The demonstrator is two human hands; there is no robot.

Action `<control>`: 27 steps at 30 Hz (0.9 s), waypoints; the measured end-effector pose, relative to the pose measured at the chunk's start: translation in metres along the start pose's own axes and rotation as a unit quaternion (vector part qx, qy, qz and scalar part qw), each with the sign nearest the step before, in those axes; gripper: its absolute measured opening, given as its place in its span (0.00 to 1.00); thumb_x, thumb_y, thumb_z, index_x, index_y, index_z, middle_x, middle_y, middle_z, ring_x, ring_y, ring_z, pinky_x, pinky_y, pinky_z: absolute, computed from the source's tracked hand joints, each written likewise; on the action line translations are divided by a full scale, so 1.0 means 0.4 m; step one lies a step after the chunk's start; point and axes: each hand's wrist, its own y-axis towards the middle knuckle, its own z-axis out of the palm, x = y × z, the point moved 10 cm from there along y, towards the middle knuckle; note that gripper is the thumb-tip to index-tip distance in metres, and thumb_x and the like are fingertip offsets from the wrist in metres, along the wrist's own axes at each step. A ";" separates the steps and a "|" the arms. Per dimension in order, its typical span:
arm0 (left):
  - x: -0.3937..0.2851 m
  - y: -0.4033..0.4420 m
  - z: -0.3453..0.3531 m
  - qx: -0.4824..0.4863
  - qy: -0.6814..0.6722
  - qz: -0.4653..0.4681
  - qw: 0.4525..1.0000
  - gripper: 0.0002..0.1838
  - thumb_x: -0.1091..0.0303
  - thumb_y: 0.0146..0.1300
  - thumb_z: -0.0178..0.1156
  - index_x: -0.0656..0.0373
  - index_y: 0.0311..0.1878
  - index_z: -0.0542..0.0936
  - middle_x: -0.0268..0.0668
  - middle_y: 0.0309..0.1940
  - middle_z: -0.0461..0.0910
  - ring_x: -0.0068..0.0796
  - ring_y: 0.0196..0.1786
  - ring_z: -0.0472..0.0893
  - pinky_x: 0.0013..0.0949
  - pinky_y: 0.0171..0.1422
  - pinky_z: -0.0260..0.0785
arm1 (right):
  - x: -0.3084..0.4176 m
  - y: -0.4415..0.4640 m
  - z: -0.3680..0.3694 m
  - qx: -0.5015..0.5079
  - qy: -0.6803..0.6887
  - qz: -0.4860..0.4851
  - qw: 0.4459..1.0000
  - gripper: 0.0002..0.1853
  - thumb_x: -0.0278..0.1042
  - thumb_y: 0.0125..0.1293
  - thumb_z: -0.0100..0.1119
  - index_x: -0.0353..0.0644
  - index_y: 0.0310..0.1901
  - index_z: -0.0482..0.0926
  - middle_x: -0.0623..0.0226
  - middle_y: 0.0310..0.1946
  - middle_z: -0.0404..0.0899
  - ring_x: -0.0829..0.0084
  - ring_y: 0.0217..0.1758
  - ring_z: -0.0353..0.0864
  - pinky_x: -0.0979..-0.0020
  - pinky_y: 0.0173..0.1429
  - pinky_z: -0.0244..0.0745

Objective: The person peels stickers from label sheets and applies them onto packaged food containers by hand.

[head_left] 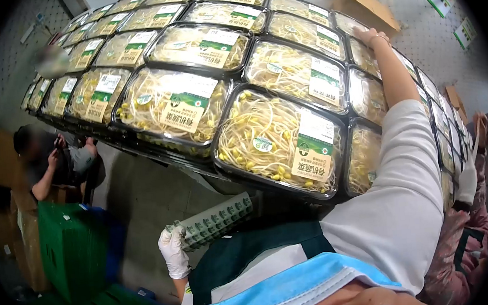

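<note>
My left hand (174, 252), in a white glove, is closed round one end of a roll of printed labels (220, 218), low beside my apron. My right arm stretches over the stacked trays. My bare right hand (371, 36) lies with fingers spread on a tray near the far edge. Clear-lidded black trays of bean sprouts (274, 141) stand in close rows, with green and white labels on their lids. One labelled tray (168, 104) sits beside the nearest one. What lies under my right palm is hidden.
Green crates (71, 252) are stacked at the lower left, near a seated person (50, 162) holding a phone. An open cardboard box (367, 2) stands beyond the trays. At the right edge, another person's patterned sleeve (448, 239) and arm show beside more trays.
</note>
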 end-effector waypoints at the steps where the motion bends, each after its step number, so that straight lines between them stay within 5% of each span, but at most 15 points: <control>1: 0.005 -0.010 0.001 -0.009 -0.006 -0.004 1.000 0.01 0.75 0.54 0.55 0.61 0.30 0.74 0.28 0.24 0.75 0.14 0.25 0.70 0.18 0.32 0.62 | -0.011 0.044 0.020 -0.030 0.022 0.000 0.999 0.33 0.62 0.52 0.42 0.47 0.55 0.66 0.57 0.56 0.62 0.61 0.60 0.60 0.63 0.61 0.55; 4: -0.019 -0.009 0.029 0.017 -0.001 0.007 1.000 0.01 0.77 0.52 0.54 0.61 0.28 0.74 0.28 0.25 0.73 0.14 0.28 0.70 0.17 0.32 0.61 | 0.077 0.097 -0.003 -0.044 -0.121 -0.224 0.966 0.22 0.47 0.51 0.49 0.42 0.45 0.74 0.51 0.46 0.71 0.59 0.52 0.69 0.64 0.56 0.60; 6: -0.034 -0.007 0.056 0.032 -0.007 -0.021 0.999 0.02 0.78 0.52 0.54 0.61 0.30 0.74 0.28 0.25 0.73 0.15 0.28 0.70 0.19 0.33 0.61 | 0.140 -0.041 -0.159 -0.114 -0.040 -0.284 0.951 0.14 0.37 0.51 0.48 0.39 0.35 0.78 0.48 0.37 0.75 0.61 0.45 0.74 0.64 0.50 0.66; 8: -0.069 -0.022 0.114 0.115 0.009 -0.011 0.993 0.04 0.78 0.51 0.54 0.63 0.32 0.75 0.32 0.29 0.76 0.18 0.32 0.73 0.20 0.38 0.64 | 0.182 -0.104 -0.285 -0.124 0.064 -0.405 0.904 0.16 0.39 0.58 0.45 0.39 0.43 0.72 0.55 0.43 0.72 0.65 0.48 0.71 0.69 0.54 0.63; 10: -0.100 -0.040 0.202 0.243 0.010 0.001 0.970 0.09 0.77 0.51 0.53 0.66 0.37 0.74 0.36 0.33 0.77 0.23 0.35 0.74 0.23 0.42 0.65 | 0.239 -0.254 -0.372 -0.073 0.167 -0.585 0.790 0.19 0.41 0.64 0.41 0.38 0.52 0.66 0.62 0.49 0.69 0.68 0.51 0.68 0.74 0.58 0.59; 12: -0.132 -0.066 0.264 0.321 0.092 0.093 0.938 0.12 0.73 0.53 0.53 0.68 0.40 0.74 0.33 0.31 0.76 0.20 0.34 0.72 0.23 0.41 0.64 | 0.191 -0.797 -0.436 -0.087 0.161 -0.772 0.608 0.17 0.38 0.65 0.38 0.40 0.52 0.66 0.63 0.50 0.68 0.70 0.54 0.68 0.72 0.59 0.63; 13: -0.148 -0.090 0.289 0.347 0.138 0.138 0.917 0.11 0.75 0.53 0.54 0.66 0.40 0.74 0.31 0.31 0.75 0.18 0.34 0.71 0.22 0.40 0.64 | 0.183 -1.015 -0.400 0.086 0.294 -0.735 0.605 0.15 0.35 0.64 0.40 0.39 0.51 0.67 0.62 0.47 0.70 0.70 0.52 0.70 0.73 0.57 0.65; 14: -0.159 -0.130 0.311 0.369 0.009 0.067 0.927 0.10 0.77 0.53 0.54 0.65 0.40 0.74 0.29 0.31 0.75 0.15 0.34 0.71 0.20 0.39 0.64 | 0.141 -1.148 -0.323 0.095 0.261 -0.710 0.647 0.15 0.28 0.60 0.46 0.39 0.49 0.69 0.61 0.43 0.73 0.69 0.50 0.71 0.72 0.55 0.67; 16: -0.152 -0.200 0.299 0.382 -0.029 0.009 0.923 0.10 0.78 0.54 0.54 0.64 0.40 0.74 0.29 0.32 0.75 0.13 0.33 0.71 0.18 0.39 0.64 | 0.106 -1.489 -0.224 0.195 0.197 -0.786 0.553 0.20 0.26 0.49 0.56 0.37 0.47 0.69 0.59 0.42 0.72 0.64 0.46 0.72 0.68 0.51 0.67; 17: -0.162 -0.229 0.297 0.391 -0.027 0.025 0.920 0.10 0.77 0.54 0.54 0.64 0.41 0.74 0.29 0.32 0.75 0.12 0.33 0.71 0.18 0.39 0.65 | 0.091 -1.546 -0.193 0.149 0.256 -0.791 0.536 0.19 0.29 0.46 0.60 0.36 0.42 0.70 0.59 0.36 0.73 0.62 0.40 0.72 0.69 0.45 0.69; 19: -0.158 -0.279 0.269 0.407 -0.011 0.019 0.913 0.10 0.78 0.54 0.53 0.63 0.41 0.74 0.29 0.31 0.75 0.12 0.34 0.71 0.18 0.39 0.65 | 0.090 -1.584 -0.170 -0.038 0.256 -0.762 0.593 0.18 0.31 0.44 0.60 0.39 0.39 0.70 0.63 0.31 0.72 0.65 0.38 0.70 0.70 0.42 0.66; 25: -0.149 -0.393 0.265 0.424 0.066 0.098 0.898 0.09 0.79 0.52 0.53 0.64 0.38 0.74 0.30 0.27 0.75 0.15 0.28 0.70 0.21 0.34 0.66 | 0.028 -1.615 -0.132 -0.067 0.256 -0.734 0.625 0.08 0.31 0.44 0.57 0.42 0.25 0.69 0.67 0.22 0.68 0.67 0.29 0.69 0.71 0.33 0.67; 27: -0.156 -0.430 0.282 0.418 0.208 0.217 0.857 0.07 0.79 0.51 0.54 0.65 0.35 0.74 0.32 0.24 0.75 0.18 0.27 0.71 0.21 0.34 0.66 | -0.018 -1.609 -0.111 -0.023 0.285 -0.729 0.622 0.09 0.29 0.44 0.59 0.41 0.27 0.70 0.65 0.23 0.69 0.66 0.30 0.69 0.69 0.34 0.66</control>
